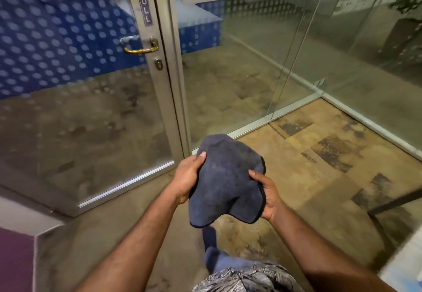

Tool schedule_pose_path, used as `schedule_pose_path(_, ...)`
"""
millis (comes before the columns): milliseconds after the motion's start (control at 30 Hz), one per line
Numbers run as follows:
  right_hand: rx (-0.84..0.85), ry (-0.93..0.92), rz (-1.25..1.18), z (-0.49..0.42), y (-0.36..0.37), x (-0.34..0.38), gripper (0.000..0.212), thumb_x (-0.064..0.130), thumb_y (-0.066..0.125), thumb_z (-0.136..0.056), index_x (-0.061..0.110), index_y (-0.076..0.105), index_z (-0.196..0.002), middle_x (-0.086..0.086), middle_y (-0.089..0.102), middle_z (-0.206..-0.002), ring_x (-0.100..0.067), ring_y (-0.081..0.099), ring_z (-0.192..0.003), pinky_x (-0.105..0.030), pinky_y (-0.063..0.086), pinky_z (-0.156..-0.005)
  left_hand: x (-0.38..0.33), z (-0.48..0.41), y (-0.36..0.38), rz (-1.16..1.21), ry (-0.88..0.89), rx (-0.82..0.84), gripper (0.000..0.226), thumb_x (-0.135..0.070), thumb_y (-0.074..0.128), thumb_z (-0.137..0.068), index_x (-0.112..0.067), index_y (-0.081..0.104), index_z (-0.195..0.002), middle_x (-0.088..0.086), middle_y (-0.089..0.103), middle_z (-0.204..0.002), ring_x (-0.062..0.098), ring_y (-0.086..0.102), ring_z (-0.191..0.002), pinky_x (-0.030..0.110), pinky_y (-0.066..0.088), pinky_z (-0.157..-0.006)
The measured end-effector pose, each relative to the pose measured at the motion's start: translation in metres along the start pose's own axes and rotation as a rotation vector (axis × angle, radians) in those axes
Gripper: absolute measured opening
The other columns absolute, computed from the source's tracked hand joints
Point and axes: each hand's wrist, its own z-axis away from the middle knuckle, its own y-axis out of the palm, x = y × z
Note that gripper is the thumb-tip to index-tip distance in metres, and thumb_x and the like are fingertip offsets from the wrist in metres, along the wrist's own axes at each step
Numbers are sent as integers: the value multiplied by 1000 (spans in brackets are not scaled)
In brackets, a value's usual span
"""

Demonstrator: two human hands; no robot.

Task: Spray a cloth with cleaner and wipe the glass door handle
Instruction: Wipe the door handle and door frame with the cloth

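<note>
The left hand (187,176) grips the left edge of a dark blue cloth (225,182), thumb on top, and the right hand (267,194) grips its right edge in the same way. The cloth is bunched and hangs a little between both hands, above the brown patterned floor (319,154). Up and to the left stands the glass door (80,86) with a metal frame. Its curved golden handle (141,48) is well apart from the cloth, under a sign (143,4) reading "PULL".
</note>
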Motion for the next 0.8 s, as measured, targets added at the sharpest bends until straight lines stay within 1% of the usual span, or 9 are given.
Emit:
schedule_pose_path(67, 23, 13, -11, -27, 9, 5, 54, 17, 95, -51, 1, 78, -99, -19, 76, -105, -32, 75, -94, -40, 61, -75, -10, -19, -6, -64, 78, -27, 31, -26, 52, -105, -15, 68, -82, -4, 75, -75, 6, 68, -67, 17, 52, -58)
schedule_pose_path(133, 22, 33, 1, -56, 17, 13, 56, 17, 95, -52, 1, 77, -103, -20, 74, -110, -34, 73, -98, -42, 61, -78, -22, -43, -13, -103, 140, -68, 33, -23, 50, -106, -15, 65, -78, -5, 72, -70, 5, 64, -64, 17, 49, -57)
schedule_pose_path(233, 29, 62, 17, -100, 33, 29, 48, 14, 88, -61, 0, 76, -105, -21, 73, -112, -35, 72, -101, -43, 60, -80, -43, -80, -28, -104, 165, -78, 30, -22, 47, -107, -8, 68, -90, 9, 72, -86, 15, 65, -77, 28, 51, -68)
schedule_pose_path(300, 21, 77, 1, -131, 43, 42, 38, 12, 78, -70, -2, 75, -106, -22, 73, -112, -37, 72, -100, -44, 60, -80, -59, -109, -40, -93, 163, -82, 30, -23, 47, -107, -5, 69, -97, 10, 74, -91, 16, 68, -81, 28, 53, -70)
schedule_pose_path(367, 14, 86, -23, -160, 55, 56, 35, 12, 72, -74, -3, 74, -106, -22, 72, -112, -37, 72, -100, -44, 60, -79, -73, -138, -51, -106, 165, -103, 31, -25, 48, -107, -4, 70, -101, 11, 77, -94, 16, 71, -84, 27, 56, -71)
schedule_pose_path(433, 2, 97, -13, -189, 68, 70, 35, 12, 72, -72, -3, 75, -103, -22, 72, -111, -38, 72, -99, -43, 60, -78, -89, -170, -62, -127, 168, -139, 31, -27, 50, -106, -4, 71, -103, 13, 77, -98, 18, 70, -86, 32, 55, -75)
schedule_pose_path(567, 33, 94, -44, -238, 90, 92, 38, 9, 73, -70, -2, 73, -106, -21, 72, -112, -37, 71, -100, -44, 59, -80, -119, -223, -81, -202, 201, -203, 30, -37, 57, -101, -16, 66, -80, 1, 70, -77, 15, 62, -70, 34, 49, -68)
schedule_pose_path(700, 77, 86, -83, -273, 112, 109, 46, 11, 78, -64, -3, 71, -107, -21, 73, -109, -35, 72, -98, -42, 60, -79, -156, -254, -93, -301, 254, -226, 30, -43, 59, -96, -22, 67, -76, -8, 68, -71, 9, 59, -65, 31, 46, -64)
schedule_pose_path(800, 137, 89, -118, -295, 130, 120, 58, 12, 91, -54, -2, 73, -108, -20, 73, -112, -34, 72, -102, -43, 60, -83, -188, -272, -104, -444, 315, -197, 34, -45, 60, -95, -15, 69, -82, -8, 65, -71, 7, 56, -64, 31, 44, -62)
